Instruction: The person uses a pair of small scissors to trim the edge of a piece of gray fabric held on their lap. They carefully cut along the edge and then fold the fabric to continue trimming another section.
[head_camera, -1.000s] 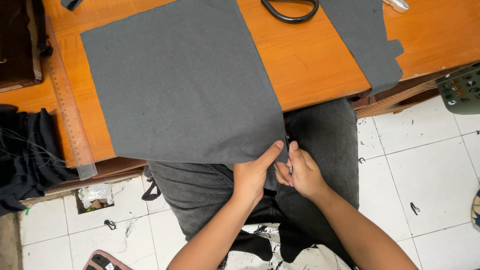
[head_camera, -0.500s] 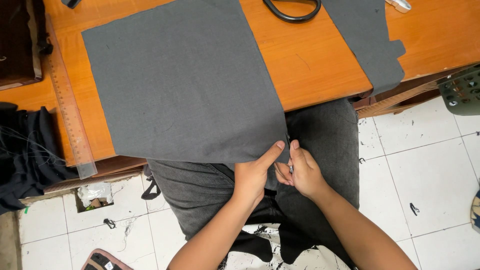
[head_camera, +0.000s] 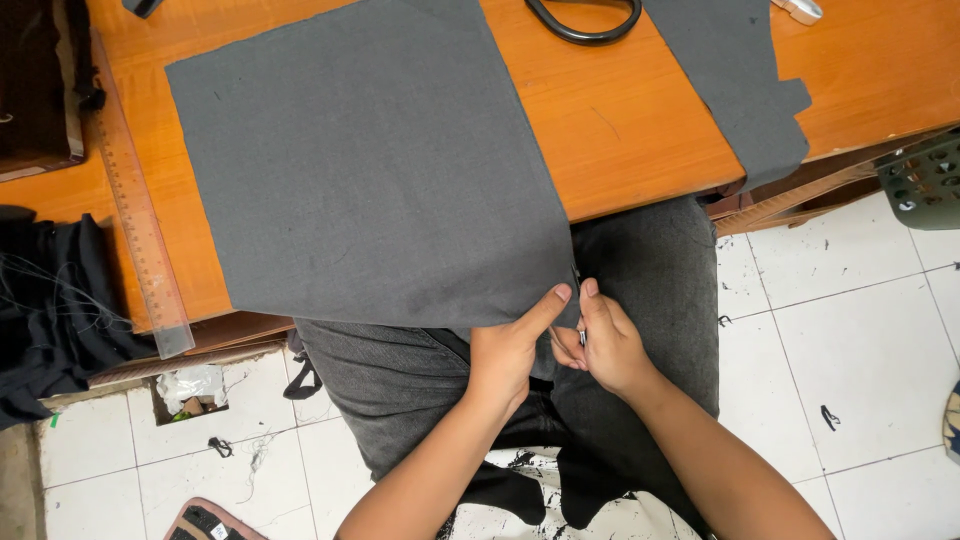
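1. Orange wood made the table (head_camera: 640, 140), which filled the upper part of the view; its near edge ran from the left down to the right, above a white tiled floor (head_camera: 840, 340).
2. The large grey fabric panel (head_camera: 370, 170) lay flat on the table; its lower right corner hung over the table edge, above the person's lap in dark grey trousers (head_camera: 650, 270).
3. A second grey fabric piece (head_camera: 740, 90) with a stepped cut edge lay at the upper right, apart from the large panel; its lower end also passed over the table edge.
4. A heap of black cloth (head_camera: 50, 300) sat at the left, just beside the table.
5. A clear plastic ruler (head_camera: 140, 230) lay along the left edge of the table, near the left side of the large panel.
6. The black handles of scissors (head_camera: 585, 20) showed at the top, between the two fabric pieces.
7. The left hand (head_camera: 510, 345) pinched the hanging corner of the large panel, thumb on top and fingers closed under the cloth.
8. The right hand (head_camera: 605, 345) touched the same corner, just beside the left hand; its fingers were pressed together on a small thing at the fabric edge; what the thing was, I could not tell.
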